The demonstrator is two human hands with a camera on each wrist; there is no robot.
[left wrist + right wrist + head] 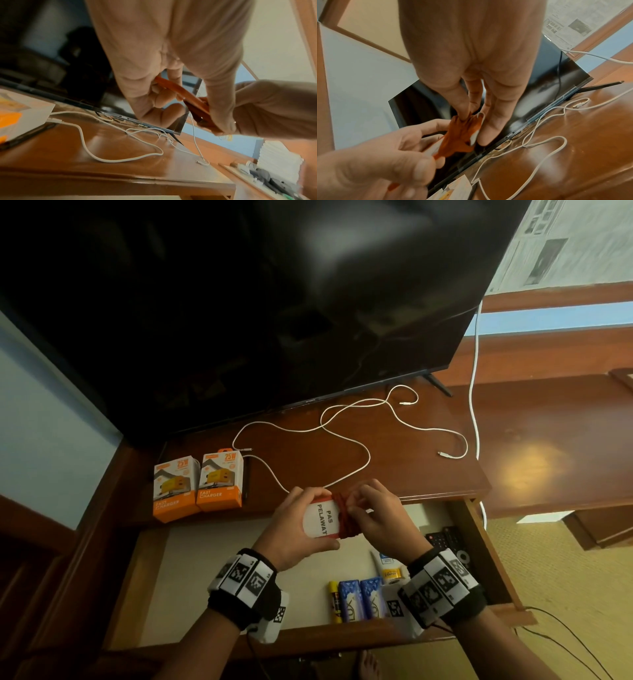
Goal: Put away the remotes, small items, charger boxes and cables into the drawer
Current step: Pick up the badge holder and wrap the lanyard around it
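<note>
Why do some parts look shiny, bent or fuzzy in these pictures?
Head view: a lamp glares off the wooden top, and straight edges bow with the wide lens. Left wrist view: the left hand is close and soft, the charger box blurred. Right wrist view: glare streaks the wood.

Wooden cabinet top (394, 474) — two charger boxes (198, 487), white cables (346, 440)

Cabinet top (394, 460): polished, glossy wood.
Charger boxes (198, 486): printed cardboard, smooth.
Cables (346, 440): white, smooth plastic.
Card (320, 518): white, smooth.
Cord (344, 517): red, wound, matt.
Television screen (239, 302): black, glossy.
</note>
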